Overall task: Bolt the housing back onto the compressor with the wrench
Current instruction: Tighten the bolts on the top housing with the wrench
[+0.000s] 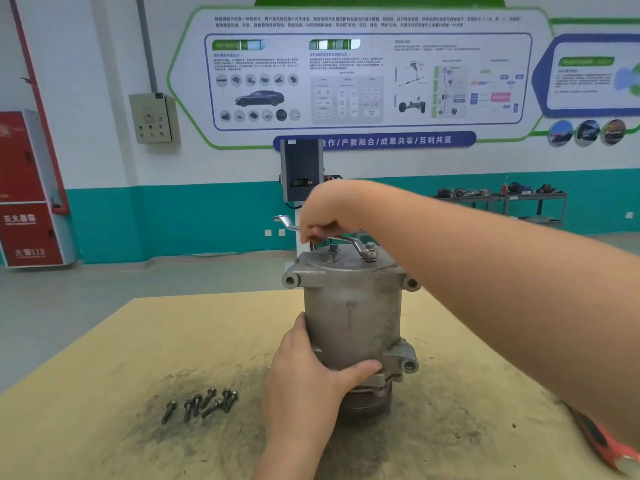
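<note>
Two hands work the compressor, upright mid-bench: our left hand wraps its lower body, our right hand curls round the wrench, whose ring end sits on a housing bolt at the far right. We judge the cast metal heavy and rigid, best braced low. Seven or so loose bolts lie near left.

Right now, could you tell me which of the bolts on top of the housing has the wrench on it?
The bolt at the right edge of the top: the wrench's ring end sits over it, while the middle bolt stands bare.
</note>
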